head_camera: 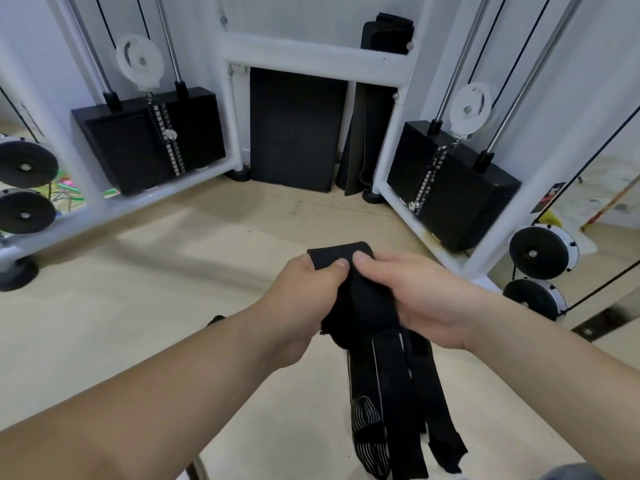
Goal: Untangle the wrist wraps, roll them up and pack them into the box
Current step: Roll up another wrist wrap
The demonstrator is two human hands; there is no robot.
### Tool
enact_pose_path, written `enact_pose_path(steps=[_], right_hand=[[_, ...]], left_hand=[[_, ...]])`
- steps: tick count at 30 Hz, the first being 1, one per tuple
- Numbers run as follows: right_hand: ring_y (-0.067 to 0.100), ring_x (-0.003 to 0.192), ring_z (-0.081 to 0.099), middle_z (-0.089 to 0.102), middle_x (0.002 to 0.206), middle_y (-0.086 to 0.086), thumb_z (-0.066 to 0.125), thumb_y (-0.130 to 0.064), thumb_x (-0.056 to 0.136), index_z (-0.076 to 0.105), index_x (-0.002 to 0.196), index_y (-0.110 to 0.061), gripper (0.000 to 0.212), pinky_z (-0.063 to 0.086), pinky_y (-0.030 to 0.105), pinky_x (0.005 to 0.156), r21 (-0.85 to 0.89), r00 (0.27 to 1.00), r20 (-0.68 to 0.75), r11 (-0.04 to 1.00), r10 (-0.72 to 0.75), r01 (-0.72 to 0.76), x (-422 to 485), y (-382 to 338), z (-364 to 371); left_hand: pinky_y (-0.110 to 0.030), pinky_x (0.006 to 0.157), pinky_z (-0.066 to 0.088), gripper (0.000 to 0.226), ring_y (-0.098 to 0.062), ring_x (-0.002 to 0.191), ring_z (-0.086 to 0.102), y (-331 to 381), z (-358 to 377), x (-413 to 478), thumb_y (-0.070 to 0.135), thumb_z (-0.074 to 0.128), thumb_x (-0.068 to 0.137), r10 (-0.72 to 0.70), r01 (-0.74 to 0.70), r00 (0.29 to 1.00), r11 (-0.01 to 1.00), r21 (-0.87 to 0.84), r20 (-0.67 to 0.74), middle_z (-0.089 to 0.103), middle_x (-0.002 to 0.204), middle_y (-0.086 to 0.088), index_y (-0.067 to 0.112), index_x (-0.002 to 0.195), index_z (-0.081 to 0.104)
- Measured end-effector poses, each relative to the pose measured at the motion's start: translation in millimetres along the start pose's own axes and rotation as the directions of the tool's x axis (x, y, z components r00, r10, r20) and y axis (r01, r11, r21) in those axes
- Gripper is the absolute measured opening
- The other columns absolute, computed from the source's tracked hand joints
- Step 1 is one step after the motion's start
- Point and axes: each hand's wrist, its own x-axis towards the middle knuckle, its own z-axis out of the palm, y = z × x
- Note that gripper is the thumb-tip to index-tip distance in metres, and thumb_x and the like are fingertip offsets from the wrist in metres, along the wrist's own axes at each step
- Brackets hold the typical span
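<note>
A bundle of black wrist wraps point(367, 306) is held up in front of me over the floor. My left hand point(304, 289) grips its left side, thumb pressed on the top fold. My right hand point(415, 292) holds the right side, thumb next to the left thumb. Several black straps with thin white stripes point(384, 403) hang down from the bundle, tangled together. No box is in view.
A white cable machine frame point(311, 53) stands ahead with black weight stacks at left point(145, 140) and right point(453, 188). Black mats point(294, 129) lean against the wall between them. Black weight plates sit at far left point(26, 164) and right point(538, 252). The floor point(173, 271) is light wood.
</note>
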Motion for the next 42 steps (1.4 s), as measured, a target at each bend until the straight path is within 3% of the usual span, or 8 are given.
enact_pose_path(steps=[6, 17, 20, 23, 33, 37, 40, 42], right_hand=[[0.030, 0.110, 0.077, 0.080, 0.115, 0.013, 0.052, -0.036, 0.112, 0.070, 0.124, -0.010, 0.034, 0.062, 0.049, 0.099, -0.218, 0.999, 0.035, 0.976, 0.039, -0.030, -0.7, 10.0, -6.2], [0.033, 0.110, 0.077, 0.079, 0.118, 0.015, 0.040, -0.034, 0.116, 0.069, 0.127, -0.009, 0.040, 0.062, 0.050, 0.098, 0.024, 0.994, -0.108, 1.000, 0.019, -0.017, 1.5, 7.3, -9.8], [0.026, 0.076, 0.074, 0.078, 0.094, 0.012, 0.035, -0.043, 0.116, 0.068, 0.118, -0.009, 0.048, 0.060, 0.037, 0.065, -0.128, 0.994, -0.110, 0.992, 0.004, -0.019, -0.9, 10.0, -8.4], [0.021, 0.058, 0.060, 0.067, 0.080, 0.013, 0.030, -0.045, 0.116, 0.061, 0.109, -0.011, 0.046, 0.053, 0.033, 0.055, -0.280, 0.993, -0.119, 0.959, -0.003, -0.031, -1.3, 15.9, -4.8], [0.030, 0.071, 0.067, 0.072, 0.083, 0.015, 0.030, -0.056, 0.112, 0.058, 0.118, -0.010, 0.054, 0.057, 0.037, 0.065, -0.361, 0.997, -0.080, 0.931, 0.015, -0.043, -0.7, 23.2, -5.9], [0.020, 0.089, 0.074, 0.074, 0.111, 0.010, 0.039, -0.030, 0.114, 0.063, 0.128, -0.023, 0.029, 0.062, 0.037, 0.077, -0.308, 0.969, -0.205, 0.949, -0.141, 0.072, -1.3, 15.7, -13.5], [0.004, 0.122, 0.064, 0.063, 0.133, -0.015, 0.057, -0.003, 0.102, 0.059, 0.139, -0.046, 0.056, 0.059, 0.024, 0.094, -0.452, 0.920, -0.180, 0.860, -0.348, 0.237, -1.1, 18.7, -13.7], [-0.004, 0.134, 0.054, 0.061, 0.140, -0.025, 0.069, -0.008, 0.098, 0.065, 0.134, -0.050, 0.055, 0.051, 0.021, 0.105, -0.507, 0.890, -0.103, 0.793, -0.445, 0.338, -1.9, 20.0, -6.8]], left_hand=[[-0.045, 0.100, 0.060, 0.025, -0.029, 0.103, 0.079, 6.1, -8.6, 13.6, 0.018, 0.059, 0.107, -0.093, 0.068, 0.991, 0.972, -0.227, -0.098, 0.080, 0.113, -0.014, 0.002, 0.125, 0.065], [-0.037, 0.074, 0.064, 0.029, -0.031, 0.097, 0.080, 4.2, 4.3, -8.1, 0.032, 0.052, 0.110, -0.089, 0.086, 0.995, 0.991, 0.104, 0.033, 0.082, 0.106, -0.011, 0.013, 0.122, 0.071], [-0.038, 0.076, 0.065, 0.030, -0.030, 0.097, 0.079, 1.9, 5.6, -9.6, 0.031, 0.048, 0.112, -0.080, 0.079, 0.997, 0.992, 0.097, 0.006, 0.080, 0.109, -0.013, 0.011, 0.123, 0.067], [-0.045, 0.090, 0.064, 0.030, -0.030, 0.101, 0.078, 4.0, 9.5, -10.4, 0.032, 0.047, 0.112, -0.062, 0.063, 0.998, 0.996, 0.069, -0.017, 0.080, 0.109, -0.013, 0.011, 0.122, 0.066], [-0.048, 0.094, 0.063, 0.023, -0.034, 0.104, 0.077, 10.5, 5.4, -10.4, 0.018, 0.053, 0.109, -0.068, 0.069, 0.998, 0.995, 0.078, -0.011, 0.080, 0.110, -0.016, 0.007, 0.122, 0.067], [-0.041, 0.071, 0.061, 0.023, -0.028, 0.078, 0.078, 20.2, 0.4, -9.5, 0.004, 0.054, 0.106, -0.090, 0.078, 0.989, 0.992, -0.100, -0.115, 0.080, 0.080, -0.009, 0.008, 0.094, 0.074], [-0.040, 0.070, 0.057, 0.044, -0.026, 0.069, 0.075, 23.7, -4.8, -11.2, 0.000, 0.052, 0.101, -0.101, 0.084, 0.991, 0.980, -0.180, -0.089, 0.080, 0.079, -0.011, 0.008, 0.069, 0.081], [-0.037, 0.066, 0.055, 0.035, -0.024, 0.064, 0.075, 23.2, -5.8, -13.4, 0.001, 0.050, 0.100, -0.111, 0.101, 0.993, 0.975, -0.197, -0.041, 0.079, 0.081, -0.013, 0.005, 0.080, 0.078]])
